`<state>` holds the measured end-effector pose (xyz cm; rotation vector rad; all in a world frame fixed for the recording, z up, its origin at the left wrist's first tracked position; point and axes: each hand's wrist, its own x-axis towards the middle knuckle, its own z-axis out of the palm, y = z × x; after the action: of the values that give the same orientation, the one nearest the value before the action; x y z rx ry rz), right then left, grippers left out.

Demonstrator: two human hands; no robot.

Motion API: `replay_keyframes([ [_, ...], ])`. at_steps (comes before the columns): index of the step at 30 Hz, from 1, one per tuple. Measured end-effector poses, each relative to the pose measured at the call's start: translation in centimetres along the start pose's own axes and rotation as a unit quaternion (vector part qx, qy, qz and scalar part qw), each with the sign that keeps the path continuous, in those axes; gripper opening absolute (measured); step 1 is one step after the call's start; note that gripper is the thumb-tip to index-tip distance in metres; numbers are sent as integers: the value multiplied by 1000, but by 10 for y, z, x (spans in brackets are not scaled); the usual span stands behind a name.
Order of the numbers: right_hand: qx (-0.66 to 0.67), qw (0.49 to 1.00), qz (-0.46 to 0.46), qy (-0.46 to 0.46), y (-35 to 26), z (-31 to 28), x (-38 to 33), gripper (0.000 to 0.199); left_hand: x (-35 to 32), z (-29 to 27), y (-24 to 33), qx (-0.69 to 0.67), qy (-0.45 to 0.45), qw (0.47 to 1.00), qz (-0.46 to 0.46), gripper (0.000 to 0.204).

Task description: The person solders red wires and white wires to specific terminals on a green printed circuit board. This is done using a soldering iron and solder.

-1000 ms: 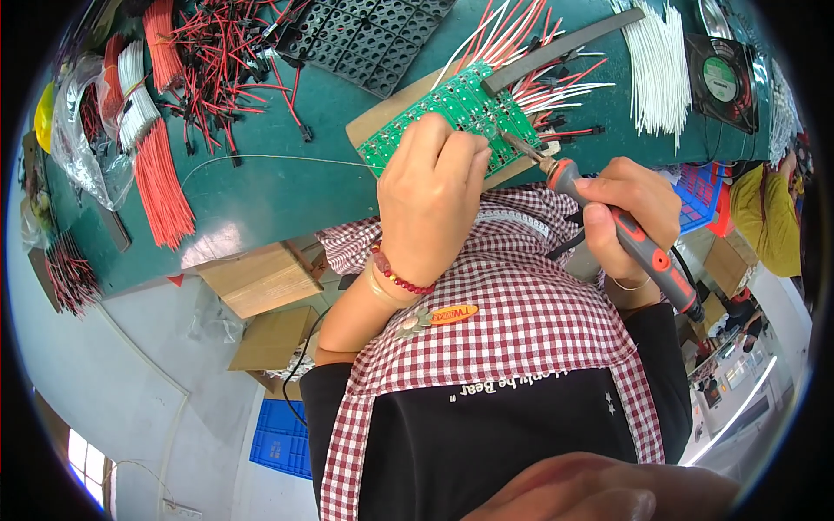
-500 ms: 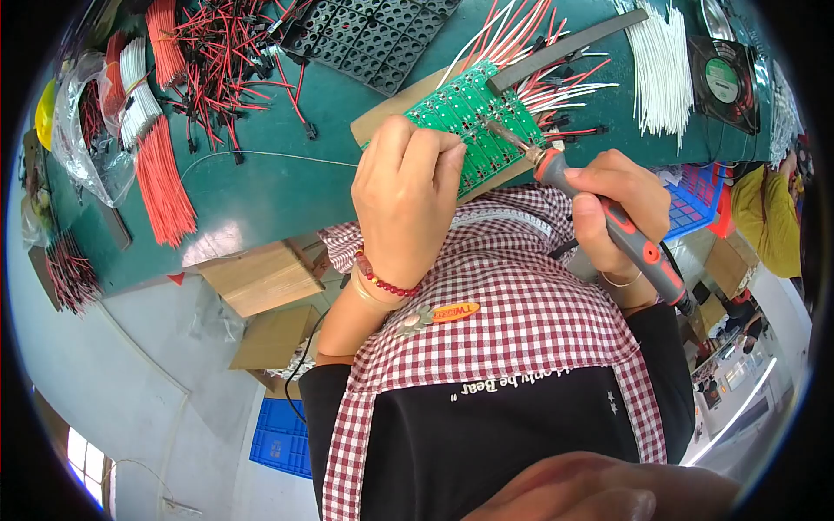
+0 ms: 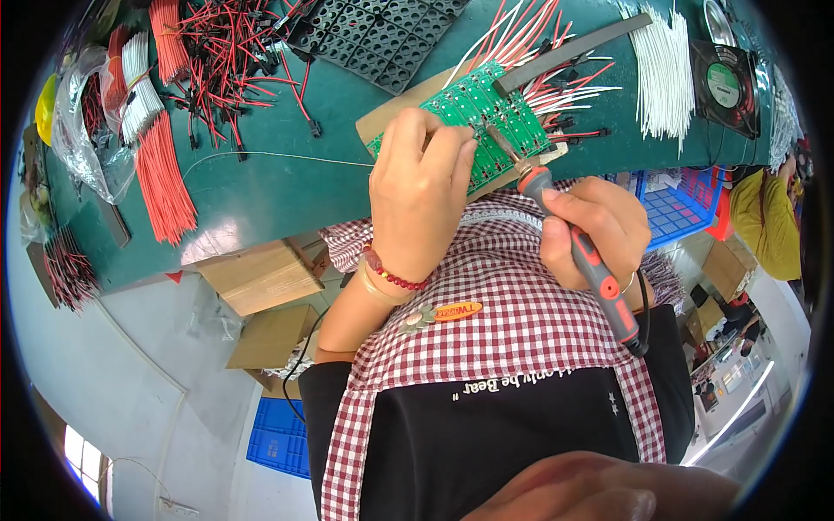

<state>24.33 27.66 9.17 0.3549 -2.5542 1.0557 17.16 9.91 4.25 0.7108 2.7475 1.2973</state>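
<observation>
My right hand (image 3: 601, 227) is wrapped round the grey and red grip of a soldering iron (image 3: 601, 282). Its metal tip rests on or just above a green circuit board panel (image 3: 526, 128) crowded with small parts. My left hand (image 3: 419, 187) is closed in a pinch over the panel's left part, close to the iron tip. A thin solder wire (image 3: 278, 156) runs across the table into that hand; its end at the fingertips is hidden. Under the panel lies brown cardboard (image 3: 375, 126). A dark bar (image 3: 578, 52) lies across the panel's far edge, over red and white leads.
Bundles of red wires (image 3: 165, 187) and white wires (image 3: 662, 78) flank the work on the green table (image 3: 304, 195). A black perforated tray (image 3: 373, 39) lies behind. At the right stand a black fan (image 3: 723, 87) and a blue basket (image 3: 678, 213), lower than the table.
The iron's handle has swung left and nearer to me, so it stands steeper, with my right hand following. My left hand and the board have shifted slightly right.
</observation>
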Motion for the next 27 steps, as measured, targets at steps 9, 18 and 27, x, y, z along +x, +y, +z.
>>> replay_keyframes([
  [9,63,997,44,12,12,-15,-5,17,-10,-10,2,3,10,1000,-6,12],
  [18,75,996,57,-8,16,-13,-5,19,-9,-5,1,34,21,999,0,13],
  [27,59,997,30,-27,15,-14,0,20,-7,-2,1,50,24,998,2,13],
])
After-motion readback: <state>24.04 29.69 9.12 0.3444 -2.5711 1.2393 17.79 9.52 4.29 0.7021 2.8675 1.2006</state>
